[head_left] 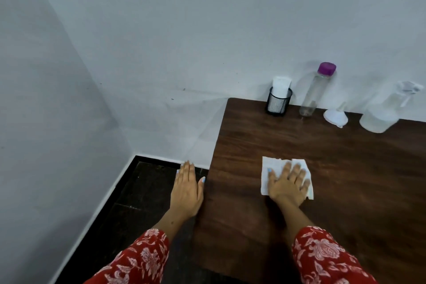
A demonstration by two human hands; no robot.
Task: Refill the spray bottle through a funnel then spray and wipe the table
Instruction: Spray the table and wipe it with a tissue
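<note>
My right hand (287, 183) lies flat, palm down, on a white paper towel (272, 169) on the dark wood-grain desk (322, 150). Fingers spread and apart, no pinch; the grip is open, pressing the sheet to the surface rather than clamped round it. Towel: thin, slightly crumpled, roughly square, faint embossed texture, its corners poking out past my fingers on both sides. It sits on the near-left part of the desk, well apart from the row of things at the wall.

My left hand (187, 188) is off the desk, just beside its left edge, hovering over the dark floor (143, 187). Palm down, fingers straight and together, thumb near the desk edge; whether it touches, I cannot tell. It holds nothing.

Back row, taken from the towel: straight beyond it, a black mesh cup (278, 103) with folded white paper towels standing in it. Just right of the cup, a tall clear bottle (314, 92) with a purple cap, upright; looks nearly empty. Right of that, a small white funnel (335, 116) resting on its wide rim, spout tilted up toward the wall. Farthest right, the spray bottle (382, 113): translucent white, squat rounded body, trigger head on, blurred at the edge of view; fill level not readable.

Both sleeves red with a white floral print.
</note>
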